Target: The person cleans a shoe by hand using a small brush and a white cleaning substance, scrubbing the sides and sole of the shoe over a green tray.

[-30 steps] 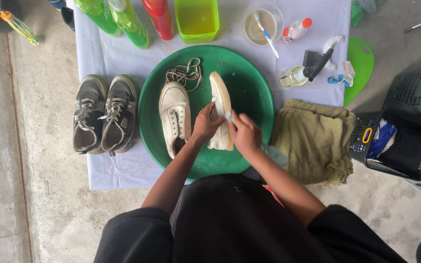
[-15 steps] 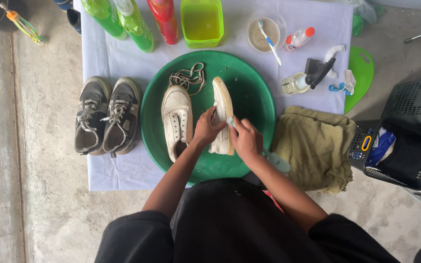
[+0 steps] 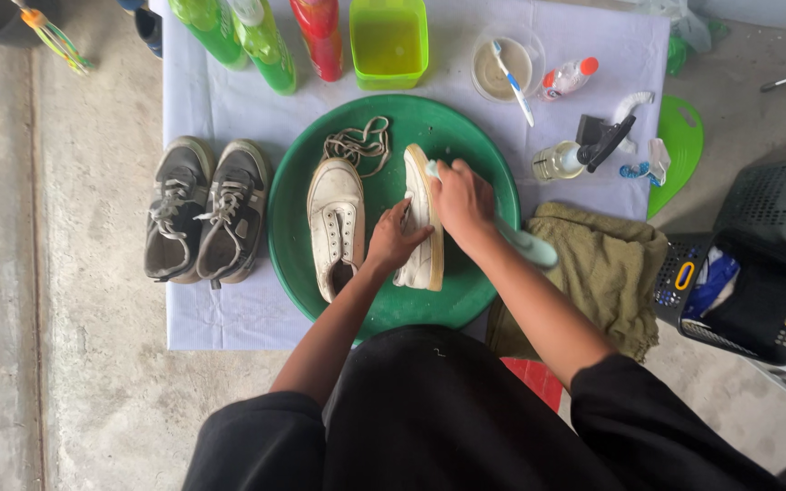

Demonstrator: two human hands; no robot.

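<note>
The fingers of the right hand [image 3: 462, 198] are curling tight around a pale brush [image 3: 528, 245], pressing its head against a white shoe [image 3: 423, 218] that is standing on its side in the middle of the round green plastic basin [image 3: 293, 245]. The left hand [image 3: 393, 238] is pinching the same shoe at its side, fingers pressed together. A second white shoe [image 3: 336, 223], without laces, is lying flat in the basin just left of it, and one bundle of beige laces [image 3: 357, 144] is resting at the basin's far rim. Two grey mesh sneakers [image 3: 204, 209] are sitting left of the basin on the pale cloth [image 3: 220, 314]. One rough olive towel [image 3: 607, 273] is lying right of the basin.
</note>
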